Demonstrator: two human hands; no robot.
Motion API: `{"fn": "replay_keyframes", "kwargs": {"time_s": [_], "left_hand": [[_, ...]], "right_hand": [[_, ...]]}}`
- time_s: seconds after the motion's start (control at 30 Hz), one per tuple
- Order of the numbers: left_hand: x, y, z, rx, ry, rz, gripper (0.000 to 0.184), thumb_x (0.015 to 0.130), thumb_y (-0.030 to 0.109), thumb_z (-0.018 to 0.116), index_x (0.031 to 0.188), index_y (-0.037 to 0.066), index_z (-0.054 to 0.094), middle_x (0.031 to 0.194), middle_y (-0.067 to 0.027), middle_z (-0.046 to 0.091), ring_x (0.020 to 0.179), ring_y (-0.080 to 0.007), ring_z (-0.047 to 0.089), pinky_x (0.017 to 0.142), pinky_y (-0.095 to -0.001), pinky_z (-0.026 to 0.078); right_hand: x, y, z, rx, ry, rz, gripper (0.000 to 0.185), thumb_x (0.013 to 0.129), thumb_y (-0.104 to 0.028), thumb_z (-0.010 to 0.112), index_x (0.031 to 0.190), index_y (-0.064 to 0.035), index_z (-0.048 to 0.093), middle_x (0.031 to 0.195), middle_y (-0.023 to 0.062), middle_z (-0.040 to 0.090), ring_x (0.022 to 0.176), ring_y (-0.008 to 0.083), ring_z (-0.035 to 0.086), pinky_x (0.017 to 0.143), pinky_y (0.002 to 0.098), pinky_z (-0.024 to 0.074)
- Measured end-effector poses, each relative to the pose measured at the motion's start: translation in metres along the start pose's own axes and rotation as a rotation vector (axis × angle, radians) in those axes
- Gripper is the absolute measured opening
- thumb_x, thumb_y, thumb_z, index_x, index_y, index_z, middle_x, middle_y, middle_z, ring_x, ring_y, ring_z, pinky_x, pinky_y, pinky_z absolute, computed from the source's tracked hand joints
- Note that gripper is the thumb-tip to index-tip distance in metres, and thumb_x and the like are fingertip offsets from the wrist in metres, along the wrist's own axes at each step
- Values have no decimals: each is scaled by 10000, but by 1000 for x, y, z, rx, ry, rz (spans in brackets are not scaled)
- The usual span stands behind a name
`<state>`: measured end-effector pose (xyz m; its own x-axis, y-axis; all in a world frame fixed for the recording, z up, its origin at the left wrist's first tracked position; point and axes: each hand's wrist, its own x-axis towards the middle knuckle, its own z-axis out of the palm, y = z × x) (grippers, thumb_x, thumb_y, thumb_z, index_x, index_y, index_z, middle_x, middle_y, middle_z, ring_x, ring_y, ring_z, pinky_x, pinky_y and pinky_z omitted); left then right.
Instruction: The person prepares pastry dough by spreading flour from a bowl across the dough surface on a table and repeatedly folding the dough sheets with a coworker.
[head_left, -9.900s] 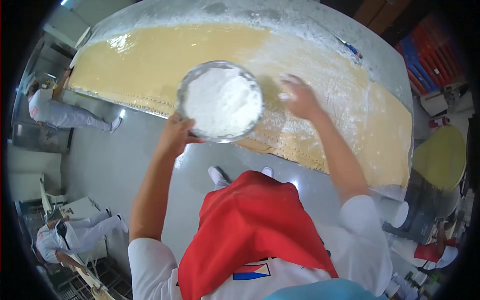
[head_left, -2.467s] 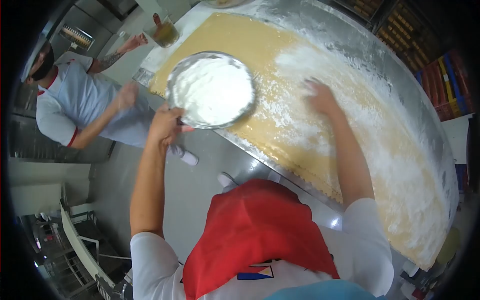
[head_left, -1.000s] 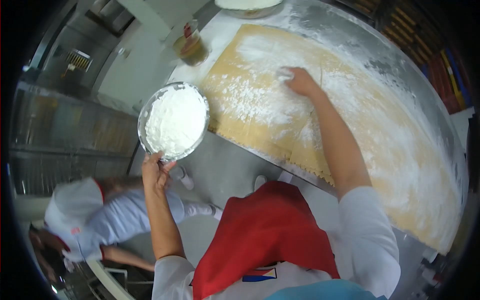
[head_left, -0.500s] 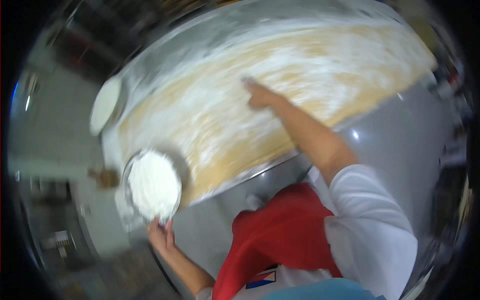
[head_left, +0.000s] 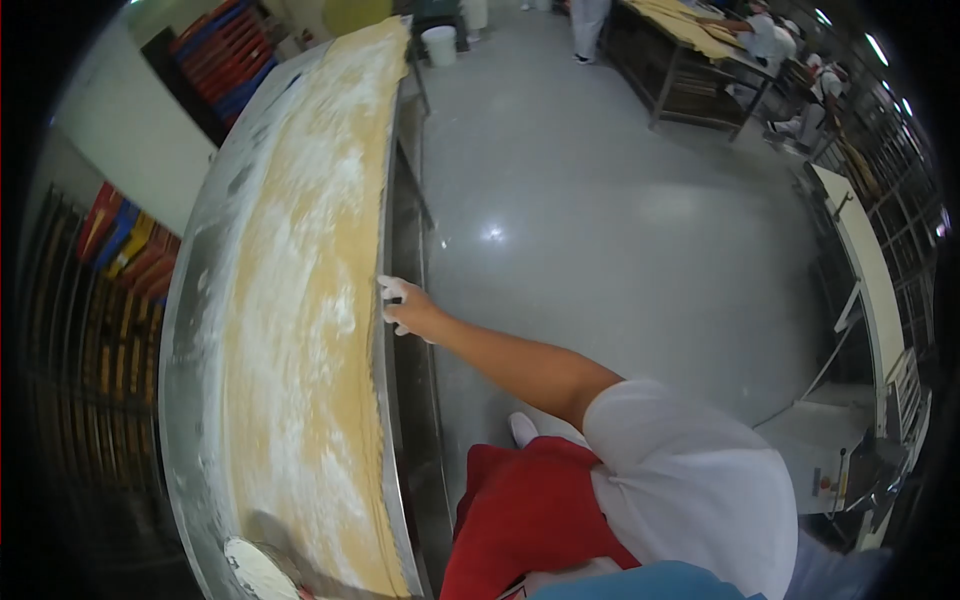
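The right hand [head_left: 410, 312] is held palm-down at the near long edge of the table [head_left: 190, 350], just beside the border of a long dough sheet [head_left: 345, 250]. Its fingers are loosely bent and parted, with a gap left between them, and nothing is gripped; the fingertips are coated in white. Whether the table edge is touched by them cannot be told. Of the left hand [head_left: 306, 594], only a small part is shown, beside the rim of a round metal bowl [head_left: 284, 560] at the bottom of the view; whether its fingers are spread or pressed together cannot be told. White powder [head_left: 258, 574] is contained in the bowl, which is seen over the lower end of the dough sheet, partly cut off by the picture's edge. The dough sheet is laid flat along the table and is streaked with the same white, most heavily along its middle and far side.
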<state>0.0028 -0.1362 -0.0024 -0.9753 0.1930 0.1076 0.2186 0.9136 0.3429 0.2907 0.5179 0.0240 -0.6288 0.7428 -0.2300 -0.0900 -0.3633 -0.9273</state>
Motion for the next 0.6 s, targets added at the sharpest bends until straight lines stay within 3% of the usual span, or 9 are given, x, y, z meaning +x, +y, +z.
{"fn": "replay_keyframes", "kwargs": {"time_s": [0.13, 0.17, 0.2, 0.27, 0.3, 0.33, 0.4, 0.47, 0.6], "left_hand": [[149, 45, 51, 36, -21, 427, 360, 975, 158, 537, 1209, -112, 581, 1119, -216, 672, 1013, -262, 657, 890, -341, 512], [240, 43, 82, -811, -62, 13, 408, 984, 234, 521, 1235, -80, 588, 1122, -185, 680, 1005, -230, 663, 908, -368, 512], [236, 125, 50, -173, -86, 155, 457, 970, 321, 545, 1210, -62, 613, 1093, -171, 693, 969, -214, 671, 874, -413, 515], [330, 138, 91, 292, 97, 68, 662, 907, 576, 487, 993, -49, 685, 911, -253, 681, 830, -347, 676, 729, -457, 528], [376, 144, 113, 511, 171, -2, 792, 875, 703, 457, 885, -43, 721, 821, -294, 675, 761, -414, 679, 657, -479, 534], [382, 208, 106, 435, 150, -9, 840, 876, 713, 433, 843, -81, 708, 788, -282, 675, 775, -430, 674, 672, -491, 532], [403, 251, 117, 322, 200, 40, 775, 890, 660, 477, 805, -73, 710, 765, -239, 690, 791, -405, 684, 693, -464, 539], [453, 289, 148, 177, 189, 40, 767, 872, 669, 494, 796, -61, 717, 745, -242, 683, 788, -409, 683, 699, -467, 537], [464, 296, 156, 20, 340, 84, 754, 840, 679, 528, 775, -46, 726, 699, -246, 668, 766, -413, 683, 696, -478, 534]], "right_hand": [[91, 11, -86, -139, 7, -28, 658, 884, -197, 625, 1473, -162, 332, 1408, 125, 437, 1003, 234, 587, 781, 438, 526], [124, 24, -95, -328, 2, -28, 554, 890, -215, 623, 1394, -127, 411, 1351, 127, 486, 1018, 235, 593, 798, 419, 528], [144, 42, -138, -577, 30, 25, 461, 896, -232, 621, 1316, -92, 490, 1295, 129, 535, 1032, 235, 599, 816, 399, 531], [178, 74, -217, -970, 129, 188, 352, 909, -267, 617, 1159, -22, 649, 1182, 133, 634, 1061, 237, 611, 851, 361, 536], [175, 57, -252, -1091, 99, 296, 404, 936, -272, 584, 1252, -20, 585, 1211, 129, 612, 1088, 255, 605, 916, 386, 520], [175, 38, -265, -766, 485, 491, 456, 956, -289, 557, 1343, -52, 508, 1258, 132, 580, 1150, 280, 564, 946, 410, 503], [139, 8, -302, -924, 649, 582, 504, 962, -297, 544, 1412, -104, 421, 1312, 159, 534, 1174, 310, 541, 910, 440, 523], [109, 81, -458, -624, 872, 477, 538, 803, -135, 617, 1320, -91, 475, 1017, 144, 580, 917, 249, 536, 749, 438, 538], [-33, -6, -448, -485, 1091, 593, 468, 791, -140, 636, 1227, -48, 492, 966, 172, 586, 849, 270, 595, 687, 455, 539]]}}
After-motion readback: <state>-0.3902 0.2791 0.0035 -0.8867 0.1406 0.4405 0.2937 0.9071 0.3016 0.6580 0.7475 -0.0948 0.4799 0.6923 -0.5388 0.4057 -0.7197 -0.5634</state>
